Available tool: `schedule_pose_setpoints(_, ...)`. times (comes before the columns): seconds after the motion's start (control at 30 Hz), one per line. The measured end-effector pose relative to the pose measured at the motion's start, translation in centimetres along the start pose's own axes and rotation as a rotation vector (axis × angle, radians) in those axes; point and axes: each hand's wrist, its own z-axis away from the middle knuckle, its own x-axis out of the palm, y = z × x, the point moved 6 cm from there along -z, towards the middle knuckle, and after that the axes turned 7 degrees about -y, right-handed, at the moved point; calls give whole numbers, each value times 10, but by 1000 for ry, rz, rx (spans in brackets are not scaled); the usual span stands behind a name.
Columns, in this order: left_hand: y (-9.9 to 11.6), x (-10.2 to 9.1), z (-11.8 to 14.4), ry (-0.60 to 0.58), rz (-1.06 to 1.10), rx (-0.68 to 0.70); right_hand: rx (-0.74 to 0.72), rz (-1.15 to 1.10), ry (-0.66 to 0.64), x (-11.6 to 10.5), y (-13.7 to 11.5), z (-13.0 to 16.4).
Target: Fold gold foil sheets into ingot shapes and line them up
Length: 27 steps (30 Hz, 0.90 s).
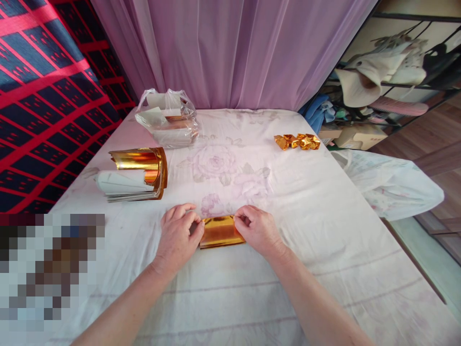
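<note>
I count one gold foil sheet (220,231) under my hands, lying flat on the tabletop (324,230) close to its near edge, between both hands. My left hand (177,236) presses on the sheet's left end, fingers (194,229) curled close together and pinching that edge. My right hand (258,229) does the same at the right end, its fingers (242,222) bent inward and nipping the top corner. To the left sits one stack of foil sheets (139,175), its top sheets curled up. Behind that is one clear plastic bag (167,119) with more papers inside. At the far right lie folded gold pieces (297,141) in a short row, about four, touching each other.
</note>
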Motion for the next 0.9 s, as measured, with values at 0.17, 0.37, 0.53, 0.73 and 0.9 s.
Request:
schedule_pose_setpoints(0.17, 1, 2, 0, -25, -6, -2, 7, 0, -13, -1, 1, -1)
schedule_pose_setpoints(0.37, 5, 0, -1, -15, -8, 24, 29, 39, -34, -4, 5, -1)
schedule_pose_setpoints(0.53, 6, 1, -2, -8, -15, 21, 30, 68, -39, -3, 5, -1)
schedule_pose_setpoints(0.73, 6, 1, -2, -4, -14, 8, 17, 79, -34, -2, 6, -1)
schedule_pose_setpoints(0.9, 6, 0, -2, -6, -18, 8, 40, 77, -49, -2, 6, -1)
